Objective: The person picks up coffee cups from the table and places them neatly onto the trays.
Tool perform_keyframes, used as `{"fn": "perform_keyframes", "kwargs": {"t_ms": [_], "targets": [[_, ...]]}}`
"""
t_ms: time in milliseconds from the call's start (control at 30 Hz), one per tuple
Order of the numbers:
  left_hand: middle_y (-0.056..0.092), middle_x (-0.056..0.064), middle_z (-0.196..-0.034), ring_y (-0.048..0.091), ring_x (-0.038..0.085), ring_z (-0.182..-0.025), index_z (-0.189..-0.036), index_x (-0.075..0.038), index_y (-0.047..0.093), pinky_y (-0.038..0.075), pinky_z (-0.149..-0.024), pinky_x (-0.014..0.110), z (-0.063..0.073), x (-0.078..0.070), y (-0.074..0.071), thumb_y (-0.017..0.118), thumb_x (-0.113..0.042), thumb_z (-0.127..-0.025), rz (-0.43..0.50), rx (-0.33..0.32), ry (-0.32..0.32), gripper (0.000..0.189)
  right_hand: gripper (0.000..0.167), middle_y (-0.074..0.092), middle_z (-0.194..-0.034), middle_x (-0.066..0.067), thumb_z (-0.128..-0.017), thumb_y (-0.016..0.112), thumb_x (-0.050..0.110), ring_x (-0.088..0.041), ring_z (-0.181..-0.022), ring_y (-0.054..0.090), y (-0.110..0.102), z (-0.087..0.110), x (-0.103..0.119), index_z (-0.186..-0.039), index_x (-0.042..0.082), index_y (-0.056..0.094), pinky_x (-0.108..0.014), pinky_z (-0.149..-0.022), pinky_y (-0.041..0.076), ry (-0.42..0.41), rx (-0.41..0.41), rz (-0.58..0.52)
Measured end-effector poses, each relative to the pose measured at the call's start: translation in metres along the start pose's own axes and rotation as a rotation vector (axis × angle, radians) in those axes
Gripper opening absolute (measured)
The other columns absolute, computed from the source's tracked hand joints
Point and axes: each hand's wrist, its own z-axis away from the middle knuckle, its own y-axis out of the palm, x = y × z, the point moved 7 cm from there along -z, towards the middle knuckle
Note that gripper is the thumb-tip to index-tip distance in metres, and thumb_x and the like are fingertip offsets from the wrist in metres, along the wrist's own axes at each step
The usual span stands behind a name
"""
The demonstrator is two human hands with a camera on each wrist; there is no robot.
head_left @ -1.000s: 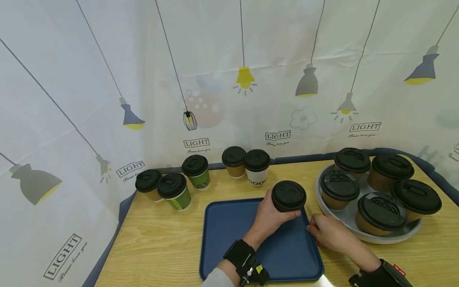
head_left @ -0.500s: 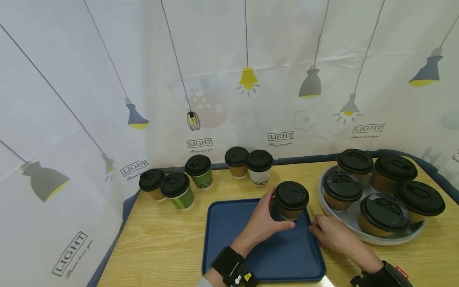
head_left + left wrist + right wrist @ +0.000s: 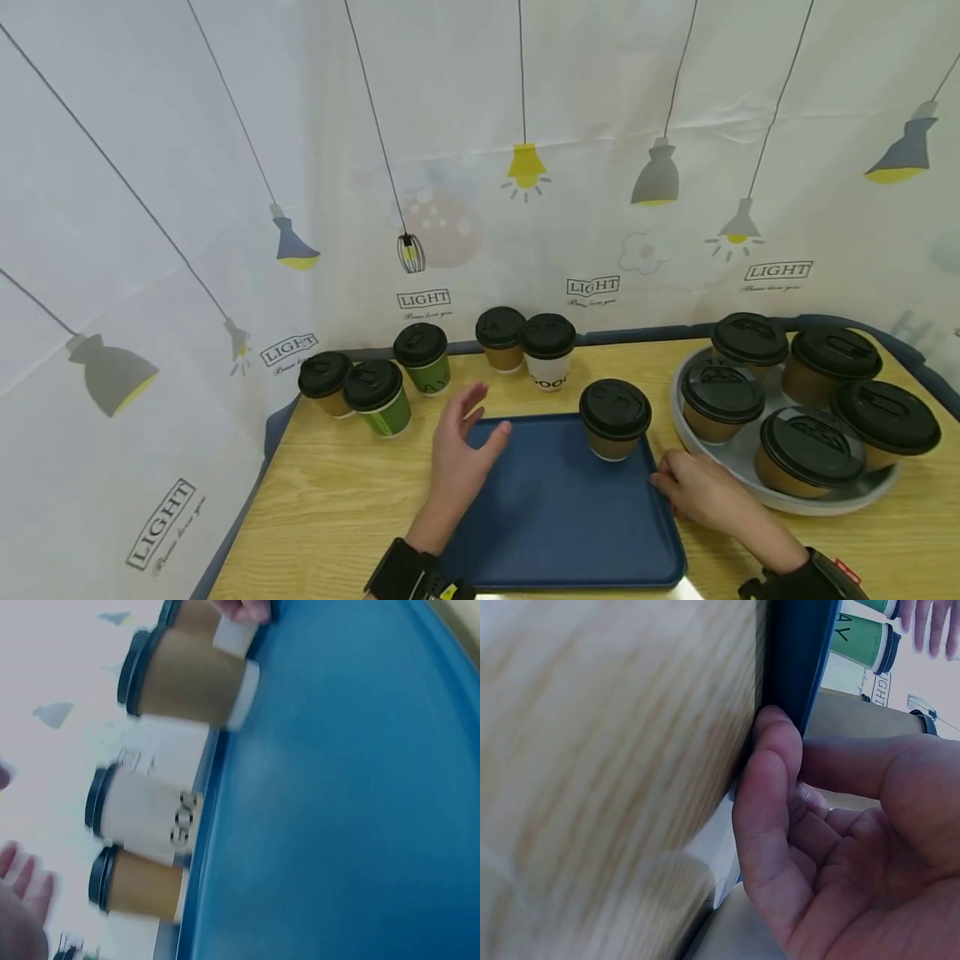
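A brown paper coffee cup (image 3: pixel 613 433) with a black lid stands upright in the far right corner of the blue tray (image 3: pixel 562 517). My left hand (image 3: pixel 457 467) hovers over the tray's left side, fingers spread and holding nothing, well apart from that cup. At the tray's right edge, my right hand (image 3: pixel 701 492) pinches the rim between thumb and fingers. The right wrist view shows this grip on the tray edge (image 3: pixel 802 667) closely. In the left wrist view, the brown cup (image 3: pixel 191 679) rests on the tray.
A round grey dish (image 3: pixel 832 505) with several lidded brown cups stands right of the tray. Behind the tray are a white cup (image 3: pixel 549 371) and a brown cup (image 3: pixel 504 354). Green cups (image 3: pixel 390 417) and another brown cup (image 3: pixel 333 404) stand at back left. A printed curtain (image 3: pixel 480 183) hangs behind.
My left hand has let go of the brown cup on the tray's far right corner and moved left. The right hand stays at the tray's edge.
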Motion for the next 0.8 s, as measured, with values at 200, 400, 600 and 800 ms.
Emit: {"fn": "perform_keyframes", "kwargs": {"t_ms": [200, 400, 600, 800], "targets": [[0.063, 0.020, -0.119, 0.060, 0.028, -0.112, -0.122, 0.004, 0.064, 0.053, -0.096, 0.033, 0.007, -0.006, -0.056, 0.074, 0.014, -0.086, -0.153, -0.359, 0.223, 0.039, 0.021, 0.057, -0.059, 0.002, -0.101, 0.065, 0.011, -0.015, -0.054, 0.053, 0.000, 0.000, -0.001, -0.081, 0.013, 0.059, -0.031, -0.053, 0.040, 0.007, 0.004, -0.001], [0.051, 0.035, -0.121, 0.051, 0.036, -0.113, -0.122, 0.018, 0.051, 0.045, -0.098, 0.033, 0.012, -0.010, -0.091, 0.072, 0.017, -0.085, -0.132, -0.554, 0.141, 0.042, 0.020, 0.057, -0.060, 0.001, -0.101, 0.065, 0.011, -0.016, -0.054, 0.054, 0.001, 0.000, -0.002, -0.081, 0.012, 0.059, -0.031, -0.052, 0.041, 0.006, 0.009, -0.009], [0.041, 0.026, -0.141, 0.040, 0.034, -0.132, -0.144, 0.010, 0.040, 0.034, -0.110, 0.041, 0.017, 0.018, -0.115, 0.079, 0.005, -0.087, -0.117, -0.665, -0.002, 0.069, 0.021, 0.056, -0.059, 0.002, -0.101, 0.065, 0.011, -0.015, -0.053, 0.053, 0.001, 0.000, -0.001, -0.081, 0.012, 0.059, -0.030, -0.052, 0.040, -0.012, -0.003, -0.002], [0.033, 0.018, -0.153, 0.032, 0.036, -0.144, -0.154, 0.002, 0.031, 0.027, -0.117, 0.054, 0.017, 0.044, -0.128, 0.083, -0.003, -0.086, -0.114, -0.682, -0.091, 0.086, 0.021, 0.056, -0.059, 0.002, -0.101, 0.065, 0.012, -0.015, -0.053, 0.052, 0.001, 0.000, 0.000, -0.081, 0.012, 0.058, -0.030, -0.052, 0.039, -0.019, -0.003, -0.005]]}}
